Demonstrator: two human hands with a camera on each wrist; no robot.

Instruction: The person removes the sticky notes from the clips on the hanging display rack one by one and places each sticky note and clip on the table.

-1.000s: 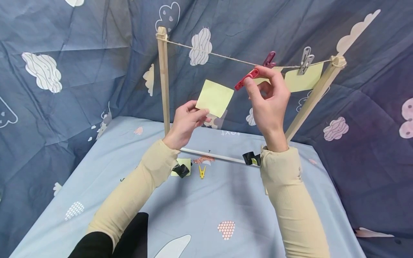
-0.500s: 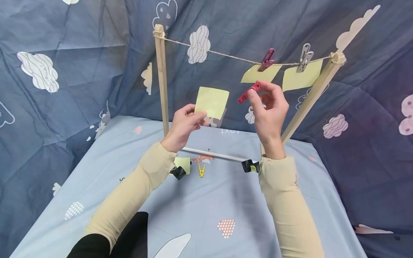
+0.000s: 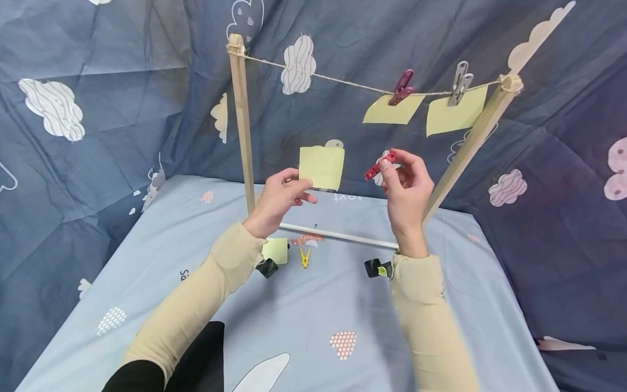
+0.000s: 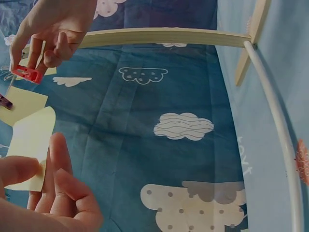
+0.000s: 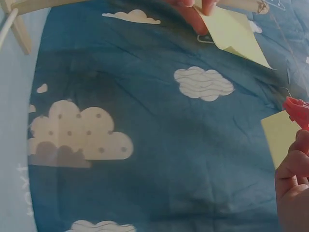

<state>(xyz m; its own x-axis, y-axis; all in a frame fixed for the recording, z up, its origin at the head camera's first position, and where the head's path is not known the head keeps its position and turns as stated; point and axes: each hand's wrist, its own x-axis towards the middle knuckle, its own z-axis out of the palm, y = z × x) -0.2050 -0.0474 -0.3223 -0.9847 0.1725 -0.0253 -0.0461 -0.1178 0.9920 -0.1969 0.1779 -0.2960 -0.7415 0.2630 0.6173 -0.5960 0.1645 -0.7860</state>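
Observation:
In the head view, my left hand (image 3: 278,199) pinches a yellow sticky note (image 3: 321,167) between thumb and fingers at its lower left corner. The note stands nearly upright, below the string. Level with it on the right, my right hand (image 3: 407,188) pinches a red clothespin (image 3: 380,166), whose far end points left toward the note. Note and clothespin are apart. In the left wrist view the thumb presses on the note's face (image 4: 30,145). A twine line (image 3: 338,80) runs above both hands, with a purple clothespin (image 3: 401,87) and a grey clothespin (image 3: 460,84) each clipping a yellow note to it.
Two wooden posts (image 3: 241,125) carry the twine, with a white rod (image 3: 338,235) low between them. On the blue cloth (image 3: 294,316) lie a yellow clothespin (image 3: 305,258) and a yellow note (image 3: 276,250) beside the left cuff. A dark patterned curtain (image 3: 122,120) hangs behind.
My right hand has come down from the twine with the red clothespin, uncovering the purple clothespin's note. My left hand has lowered its note slightly and turned it more upright.

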